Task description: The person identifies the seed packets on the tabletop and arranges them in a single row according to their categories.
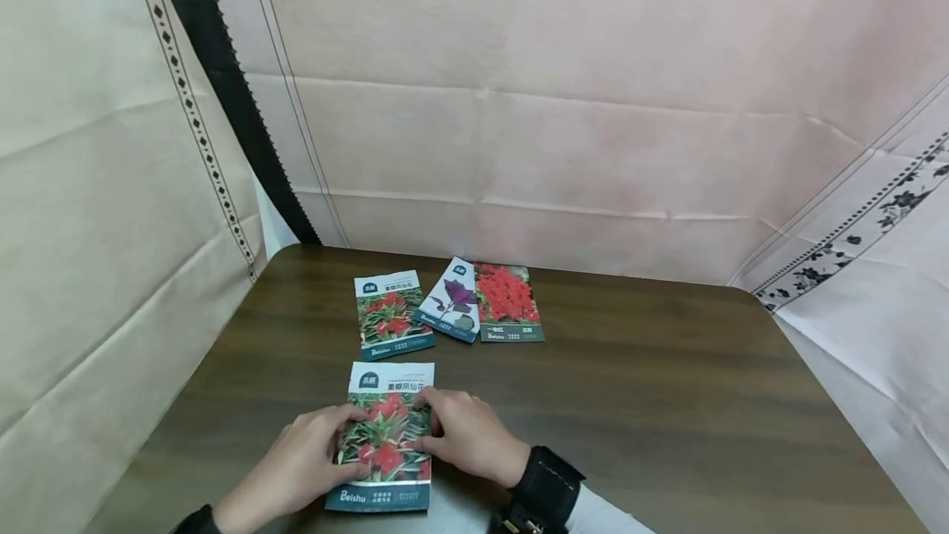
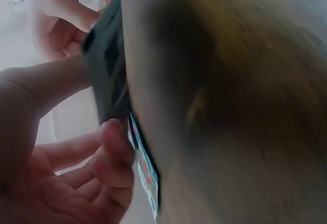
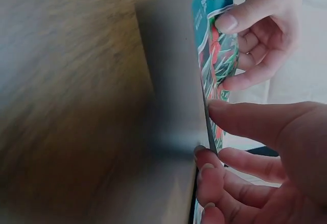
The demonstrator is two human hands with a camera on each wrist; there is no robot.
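- Packet (image 1: pixel 389 435) with red flowers is between my two hands, near side, left of centre over the surface (image 1: pixel 667 394).
- Left hand (image 1: pixel 304 456): grasping the packet's left edge, thumb on the near part of the printed face.
- Right hand (image 1: pixel 474 435): pinching the right edge, thumb against one side, other fingertips curled in at the edge per the right wrist view.
- Print faces up: title end far, "Beishu" strip near.
- Packet looks raised off the surface; the wrist views show what I take for its shadow. Blurry there, so can't tell if any edge touches down.
- Far side, left of centre, three more: red-flower packet (image 1: pixel 391 311) on the left, white packet (image 1: pixel 452 303) with a purple flower tilted in the middle, red-bloom packet (image 1: pixel 510 303) on the right. No hand on any of them.
- Step in hand, my read: two-handed handling of this one packet.
- Next move calls for, I'd judge, an even hold on both edges and a level packet, whether turning it or lowering it.
- Risk: thin packet, could bow if I squeeze inward. Far-left one lies just beyond, easy to bump.
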